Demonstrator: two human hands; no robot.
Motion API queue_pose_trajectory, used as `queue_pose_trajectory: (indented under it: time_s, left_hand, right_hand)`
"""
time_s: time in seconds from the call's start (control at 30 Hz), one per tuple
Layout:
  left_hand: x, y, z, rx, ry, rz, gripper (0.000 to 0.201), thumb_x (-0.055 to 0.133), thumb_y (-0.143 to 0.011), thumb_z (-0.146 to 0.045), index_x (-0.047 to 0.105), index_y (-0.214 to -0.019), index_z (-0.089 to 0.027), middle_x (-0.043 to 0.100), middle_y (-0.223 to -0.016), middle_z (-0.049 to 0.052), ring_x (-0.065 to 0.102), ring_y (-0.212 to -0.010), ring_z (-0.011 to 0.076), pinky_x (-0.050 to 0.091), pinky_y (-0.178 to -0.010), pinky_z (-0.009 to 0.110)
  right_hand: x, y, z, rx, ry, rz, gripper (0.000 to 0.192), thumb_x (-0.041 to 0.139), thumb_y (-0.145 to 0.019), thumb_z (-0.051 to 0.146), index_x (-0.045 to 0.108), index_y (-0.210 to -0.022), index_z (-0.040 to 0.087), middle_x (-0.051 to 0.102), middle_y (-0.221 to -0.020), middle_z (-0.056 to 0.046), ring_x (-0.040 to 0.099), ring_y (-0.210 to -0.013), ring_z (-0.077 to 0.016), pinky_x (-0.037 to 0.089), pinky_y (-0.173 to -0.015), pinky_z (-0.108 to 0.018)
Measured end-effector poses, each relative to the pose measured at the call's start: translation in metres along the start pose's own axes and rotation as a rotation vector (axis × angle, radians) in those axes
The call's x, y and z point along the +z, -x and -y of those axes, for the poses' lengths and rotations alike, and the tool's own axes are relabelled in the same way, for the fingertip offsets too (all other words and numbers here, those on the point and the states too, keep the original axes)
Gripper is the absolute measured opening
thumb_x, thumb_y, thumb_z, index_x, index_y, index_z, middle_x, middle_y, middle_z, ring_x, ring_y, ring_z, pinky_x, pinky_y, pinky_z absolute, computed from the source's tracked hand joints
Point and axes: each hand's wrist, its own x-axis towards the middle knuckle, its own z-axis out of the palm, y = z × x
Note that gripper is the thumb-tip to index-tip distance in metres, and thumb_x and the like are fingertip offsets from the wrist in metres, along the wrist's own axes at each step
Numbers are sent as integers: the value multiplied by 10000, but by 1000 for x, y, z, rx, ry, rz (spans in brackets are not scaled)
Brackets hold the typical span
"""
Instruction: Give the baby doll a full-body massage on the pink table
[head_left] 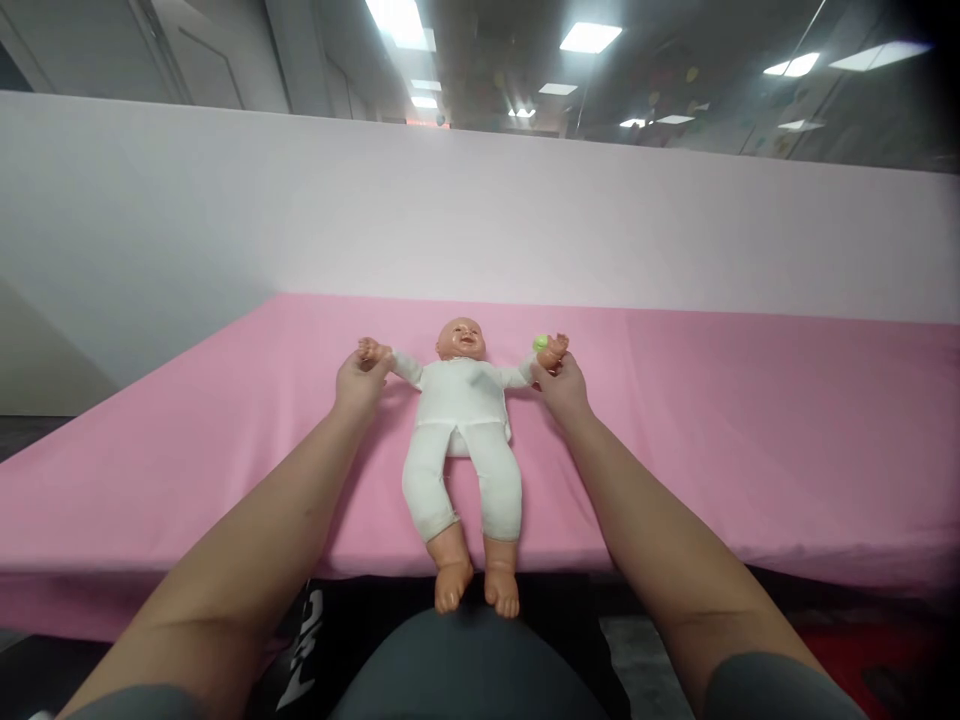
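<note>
Doll lies face-up on the pink worktop, arms spread because left hand and right hand each keep a closed grip on 1 wrist.

A baby doll in a white outfit lies on its back on a pink table, arms spread wide, bare feet hanging just over the near edge. The left hand grips the doll's one wrist and the right hand grips the other — both arms stretched out straight. There's a small green thing at the doll's fist by the right hand, too small to make out. Behind the table is a plain pale wall.
</note>
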Motion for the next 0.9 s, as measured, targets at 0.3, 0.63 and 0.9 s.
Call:
queue_pose_trajectory:
  time_s: [0.3, 0.63, 0.9]
  left_hand:
    - [24, 33, -4, 599, -761, 489, 390, 658, -860, -283, 788, -1226, -262, 750, -1230, 87, 652, -1173, 303, 470, -1097, 470]
    - [20, 31, 0, 568, -706, 521, 406, 664, -854, -305, 757, -1246, -255, 713, -1289, 88, 636, -1217, 289, 505, -1077, 439]
    - [0, -1, 14, -90, -134, 103, 379, 686, -934, -425, 641, -1249, -219, 728, -1197, 131, 738, -1019, 250, 603, -888, 394]
  right_hand:
    - [45, 37, 20, -598, 674, 425, 456, 598, -873, 103, 742, -1278, 254, 668, -1422, -79, 589, -1332, -276, 458, -1163, -460]
    - [44, 36, 13, -602, 602, 437, 413, 587, -867, 116, 751, -1222, 248, 685, -1375, -80, 599, -1299, -265, 457, -1159, -461]
    - [2, 1, -16, -27, 52, 15, 570, 718, -801, 288, 622, -1362, 253, 721, -1284, -82, 712, -1113, -266, 608, -993, -476]
